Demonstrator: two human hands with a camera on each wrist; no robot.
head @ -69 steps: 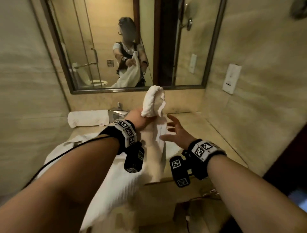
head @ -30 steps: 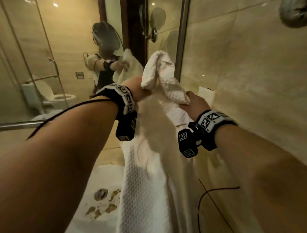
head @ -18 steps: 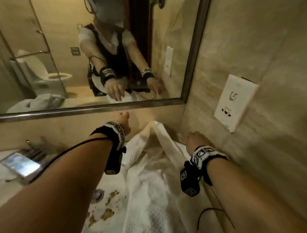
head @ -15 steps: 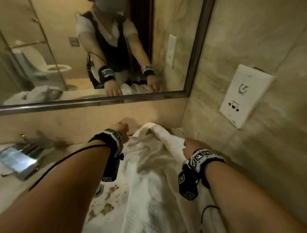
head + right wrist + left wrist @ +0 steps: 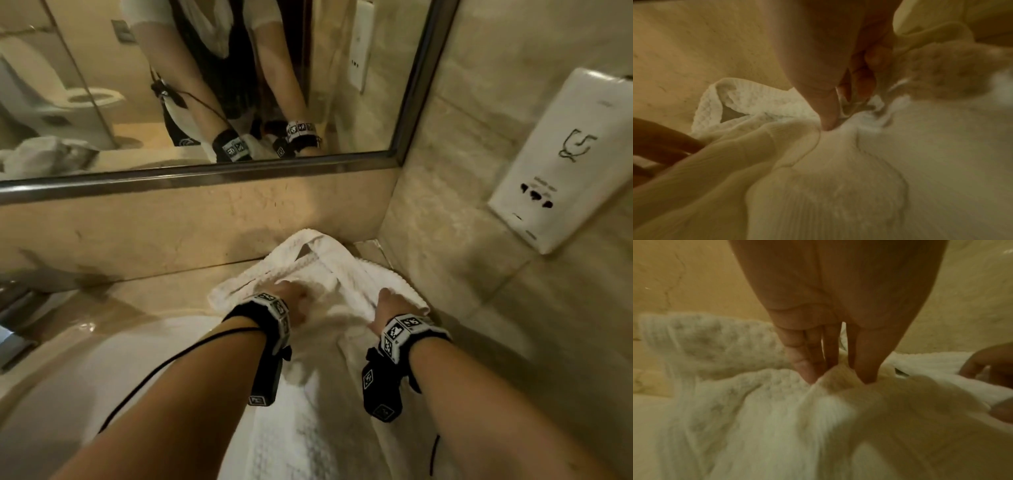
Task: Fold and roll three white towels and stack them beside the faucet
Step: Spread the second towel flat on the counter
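— Towel? Where?
— White waffle towel point(image 5: 308, 270) lay rumpled on the beige counter point(image 5: 144, 298), far end bunched into the corner under the mirror point(image 5: 205, 171), near end trailing off toward the body; folded hem loop seen at the back.
— Left hand?
— Left hand point(image 5: 293, 298) set on the towel's middle, just left of the raised fold; fingers point(image 5: 865, 356) straight, close together, pointing down, tips dug into a ridge of cloth; thumb across from them, ridge pinched between.
— Right hand?
— Right hand point(image 5: 388, 305) at the towel's right edge, near the side wall point(image 5: 445, 274); thumb point(image 5: 828, 110) pressed down into the cloth, other fingers curled behind it, fold caught between; blurred, so exact hold hard to make out.
— Arms?
— Both forearms stretched forward, roughly parallel, wrists banded in black with marker tags; hands apart, towel fold between them; white wall box point(image 5: 561, 161) up on the right.
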